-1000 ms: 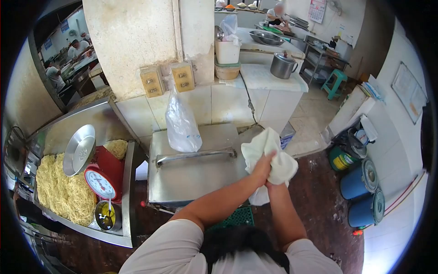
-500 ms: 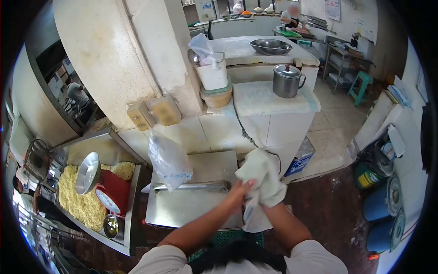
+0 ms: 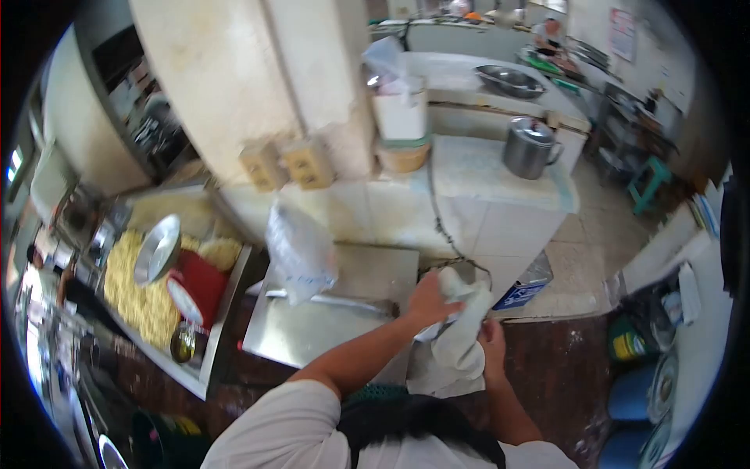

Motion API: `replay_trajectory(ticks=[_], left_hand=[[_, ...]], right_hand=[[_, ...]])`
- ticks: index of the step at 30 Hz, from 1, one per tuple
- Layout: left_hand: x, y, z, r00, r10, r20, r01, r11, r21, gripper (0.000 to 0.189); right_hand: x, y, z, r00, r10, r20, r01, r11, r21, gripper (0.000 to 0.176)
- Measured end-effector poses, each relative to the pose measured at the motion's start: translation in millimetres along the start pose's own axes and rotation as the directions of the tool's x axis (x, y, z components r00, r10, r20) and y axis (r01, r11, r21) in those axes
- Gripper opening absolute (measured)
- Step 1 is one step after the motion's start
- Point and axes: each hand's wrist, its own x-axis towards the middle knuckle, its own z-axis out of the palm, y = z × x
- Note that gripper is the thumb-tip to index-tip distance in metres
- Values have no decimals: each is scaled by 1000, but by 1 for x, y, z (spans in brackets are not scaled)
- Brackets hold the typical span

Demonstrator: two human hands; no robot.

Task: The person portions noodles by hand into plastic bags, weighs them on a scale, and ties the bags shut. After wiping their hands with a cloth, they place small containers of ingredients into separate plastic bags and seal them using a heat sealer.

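Observation:
A pale, whitish cloth (image 3: 459, 340) hangs bunched between my two hands, its lower part spreading over a light sheet-like surface. My left hand (image 3: 431, 302) is closed on the cloth's upper left side. At its right edge, my right hand (image 3: 492, 344) grips the cloth with bent fingers. To the left of my hands lies a stainless steel lid or box top (image 3: 312, 332) with a bar-like handle across it. A clear plastic bag (image 3: 298, 254) hangs above that metal top.
At left, a metal-edged bin of yellow noodles (image 3: 137, 293) holds a red scale (image 3: 199, 285) with a metal pan. A lidded steel pot (image 3: 531, 147) stands on the tiled ledge. Blue bins (image 3: 637, 395) line the right wall. Another person (image 3: 547, 39) works at the back.
My left hand has moved up and back along the cloth, while my right hand has come out to its right edge. The cloth hangs longer and narrower. The view has shifted.

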Motion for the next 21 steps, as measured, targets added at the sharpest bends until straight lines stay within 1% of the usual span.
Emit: replay_trajectory(ticks=[1, 2, 3, 4, 5, 6, 7, 8, 9, 10, 11, 12, 13, 14, 15, 16, 17, 18, 20, 21], left_hand=[[-6, 2, -3, 992, 95, 79, -106, 985, 139, 87], [-17, 6, -8, 997, 48, 54, -55, 990, 133, 87], [-30, 13, -13, 991, 75, 108, -91, 983, 158, 87], [-42, 12, -16, 980, 106, 166, -136, 974, 181, 87], [-57, 5, -23, 986, 72, 151, -99, 978, 182, 87], [-73, -3, -31, 980, 106, 168, -127, 985, 120, 84], [-83, -9, -41, 969, 159, 188, -172, 984, 54, 82], [-94, -18, -59, 955, 179, 237, -176, 984, -32, 74], [-108, -26, -75, 950, 128, 283, -132, 991, -5, 71], [-121, -35, -91, 941, 87, 328, -101, 995, 25, 68], [-135, -26, -122, 937, -23, 350, 50, 996, -68, 62], [-152, -49, -132, 955, -17, 297, 65, 986, -154, 60], [-169, -59, -147, 963, -84, 258, 141, 966, -215, 58], [-184, -61, -163, 957, -167, 239, 216, 956, -198, 59], [-198, -63, -178, 944, -254, 212, 293, 939, -180, 59], [-216, -69, -186, 928, -325, 180, 364, 892, -266, 57], [-231, -74, -190, 903, -401, 155, 430, 831, -354, 55], [-243, -74, -191, 907, -393, 153, 422, 833, -358, 55], [-260, -72, -190, 852, -522, 43, 476, 736, -481, 50], [-261, -74, -183, 847, -529, 41, 479, 729, -488, 50]], right_hand=[[-8, -19, -2, 990, -41, -138, 52, 996, 76, 39], [-15, -39, -2, 959, -64, -277, 108, 984, 144, 38], [-19, -53, 1, 972, -52, -229, 84, 988, 133, 38], [-19, -67, 6, 966, -205, -159, 194, 978, -83, 39], [-20, -73, 13, 936, -347, -62, 317, 907, -276, 39], [-12, -61, 13, 948, -282, 149, 318, 874, -367, 41], [-5, -66, 13, 947, -283, 153, 320, 872, -371, 41], [7, -77, 10, 917, -51, 396, 278, 793, -541, 43], [20, -87, 5, 810, 226, 541, 275, 669, -691, 44], [38, -88, 1, 855, 223, 469, 278, 568, -775, 41], [59, -101, -5, 886, 171, 430, 253, 599, -760, 39], [81, -118, -12, 914, 120, 388, 232, 629, -742, 37], [92, -154, -13, 953, -6, 302, 237, 635, -735, 33], [111, -186, -11, 960, -85, 265, 259, 627, -735, 34], [131, -214, -8, 931, -302, 203, 359, 673, -647, 35], [142, -253, 1, 878, -454, 154, 441, 641, -628, 35], [148, -298, 12, 844, -522, 120, 482, 641, -597, 34], [169, -323, 22, 755, -647, 105, 583, 589, -559, 33], [193, -384, 44, 671, -738, 68, 668, 562, -489, 32], [208, -407, 52, 622, -783, 34, 679, 517, -522, 31]])
